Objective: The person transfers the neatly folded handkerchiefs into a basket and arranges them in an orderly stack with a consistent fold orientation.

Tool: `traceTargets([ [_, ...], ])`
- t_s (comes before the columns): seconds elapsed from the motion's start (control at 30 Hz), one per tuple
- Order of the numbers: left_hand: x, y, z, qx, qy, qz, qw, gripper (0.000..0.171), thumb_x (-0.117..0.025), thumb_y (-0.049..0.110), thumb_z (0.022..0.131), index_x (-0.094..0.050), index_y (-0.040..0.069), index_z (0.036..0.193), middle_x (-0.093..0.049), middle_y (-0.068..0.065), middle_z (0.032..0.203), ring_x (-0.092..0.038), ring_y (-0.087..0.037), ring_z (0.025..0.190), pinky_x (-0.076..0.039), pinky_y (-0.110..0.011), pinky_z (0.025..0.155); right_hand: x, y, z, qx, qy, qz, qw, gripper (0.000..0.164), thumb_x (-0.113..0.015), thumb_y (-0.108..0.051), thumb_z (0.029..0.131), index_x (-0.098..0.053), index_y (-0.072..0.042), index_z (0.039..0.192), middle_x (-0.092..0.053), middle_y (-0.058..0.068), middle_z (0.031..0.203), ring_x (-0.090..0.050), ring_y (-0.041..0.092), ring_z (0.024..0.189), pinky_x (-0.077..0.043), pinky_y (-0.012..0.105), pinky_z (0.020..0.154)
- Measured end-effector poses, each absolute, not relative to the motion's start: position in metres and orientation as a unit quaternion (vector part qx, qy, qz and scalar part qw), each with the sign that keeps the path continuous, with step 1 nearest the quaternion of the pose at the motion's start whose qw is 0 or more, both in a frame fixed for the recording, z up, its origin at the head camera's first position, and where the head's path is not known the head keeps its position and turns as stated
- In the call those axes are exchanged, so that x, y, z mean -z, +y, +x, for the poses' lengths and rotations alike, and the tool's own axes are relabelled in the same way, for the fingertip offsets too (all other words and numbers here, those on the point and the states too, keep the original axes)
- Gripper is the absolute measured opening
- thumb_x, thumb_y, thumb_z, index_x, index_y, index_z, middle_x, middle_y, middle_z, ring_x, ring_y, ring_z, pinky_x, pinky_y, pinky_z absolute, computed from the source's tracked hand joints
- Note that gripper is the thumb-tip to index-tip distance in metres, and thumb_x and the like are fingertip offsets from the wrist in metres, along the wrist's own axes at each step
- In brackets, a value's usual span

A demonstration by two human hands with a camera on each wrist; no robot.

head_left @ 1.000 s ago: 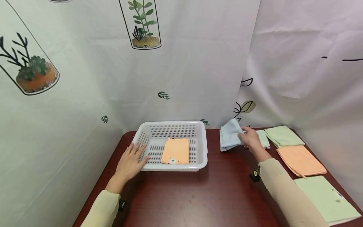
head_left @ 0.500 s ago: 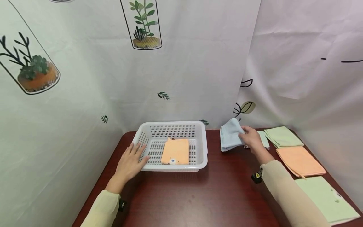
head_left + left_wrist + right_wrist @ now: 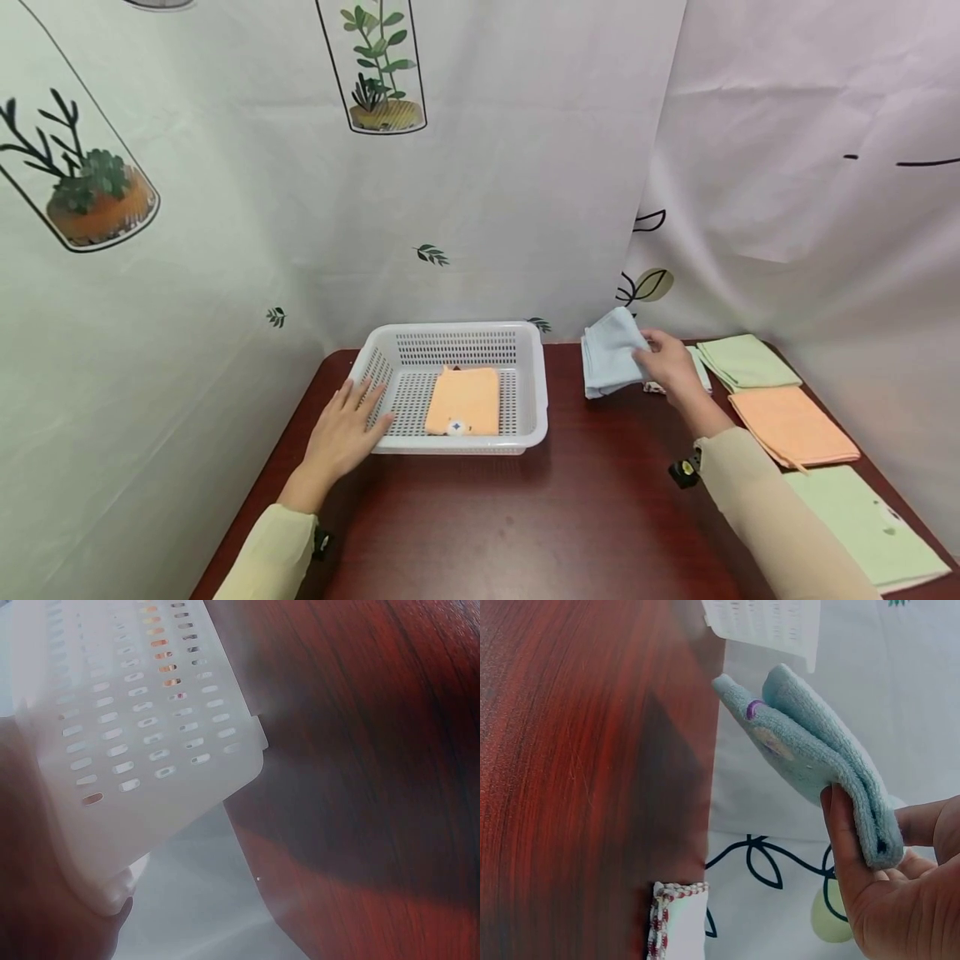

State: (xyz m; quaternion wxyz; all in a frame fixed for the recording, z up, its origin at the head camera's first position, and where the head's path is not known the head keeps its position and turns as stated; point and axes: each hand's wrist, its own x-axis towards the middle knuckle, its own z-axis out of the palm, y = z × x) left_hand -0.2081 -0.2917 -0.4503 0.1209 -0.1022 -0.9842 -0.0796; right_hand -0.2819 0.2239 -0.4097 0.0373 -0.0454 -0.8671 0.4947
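A folded light blue towel (image 3: 613, 354) is pinched by my right hand (image 3: 670, 364), held up near the back edge of the table. In the right wrist view the thumb and fingers clasp its folded end, and a purple loop shows on one layer. My left hand (image 3: 345, 429) rests with spread fingers on the left rim of a white perforated basket (image 3: 457, 443). Inside the basket lies a folded orange towel (image 3: 465, 396) with a small white patch. The left wrist view shows the basket's slotted side (image 3: 150, 742), with part of the hand dark at the left.
Below the right hand lies a pale towel with a red-and-white edge (image 3: 676, 915). Along the right side of the table are a green towel (image 3: 748, 362), an orange towel (image 3: 795, 425) and a pale green towel (image 3: 862, 525). Patterned cloth (image 3: 525, 183) hangs behind.
The right hand has shifted slightly to the right, and the blue towel's top corner has risen a little. My left hand and the basket have stayed in place.
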Motion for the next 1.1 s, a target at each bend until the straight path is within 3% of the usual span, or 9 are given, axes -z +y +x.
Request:
traceTargets([
  [0.6, 0.451, -0.291, -0.208, 0.081, -0.983, -0.104, 0.128, 0.066, -0.051, 0.048, 0.101, -0.046, 0.006, 0.152, -0.039, -0.023, 0.157, -0.024, -0.048, 0.149, -0.022, -0.062, 0.12, 0.4, 0.228, -0.269, -0.504, -0.862, -0.036, 0.04, 0.05, -0.055, -0.012, 0.101, -0.046, 0.007, 0.146, -0.055, 0.034, 0.138, -0.061, 0.038, 0.111, -0.053, 0.027, 0.075],
  [0.83, 0.451, -0.292, -0.207, 0.085, -0.982, -0.106, 0.131, 0.066, -0.052, 0.047, 0.101, -0.048, 0.005, 0.15, -0.04, -0.023, 0.157, -0.024, -0.049, 0.149, -0.023, -0.062, 0.119, 0.399, 0.229, -0.266, -0.514, -0.856, -0.03, 0.043, 0.049, -0.055, -0.01, 0.1, -0.046, 0.007, 0.145, -0.056, 0.033, 0.137, -0.061, 0.035, 0.109, -0.049, 0.019, 0.072],
  [1.1, 0.452, -0.292, -0.208, 0.087, -0.984, -0.104, 0.116, 0.068, -0.05, 0.05, 0.101, -0.046, 0.005, 0.152, -0.038, -0.023, 0.158, -0.022, -0.048, 0.15, -0.021, -0.062, 0.12, 0.391, 0.227, -0.258, -0.519, -0.854, -0.026, 0.039, 0.05, -0.056, -0.011, 0.101, -0.045, 0.006, 0.147, -0.052, 0.034, 0.139, -0.06, 0.038, 0.112, -0.051, 0.022, 0.073],
])
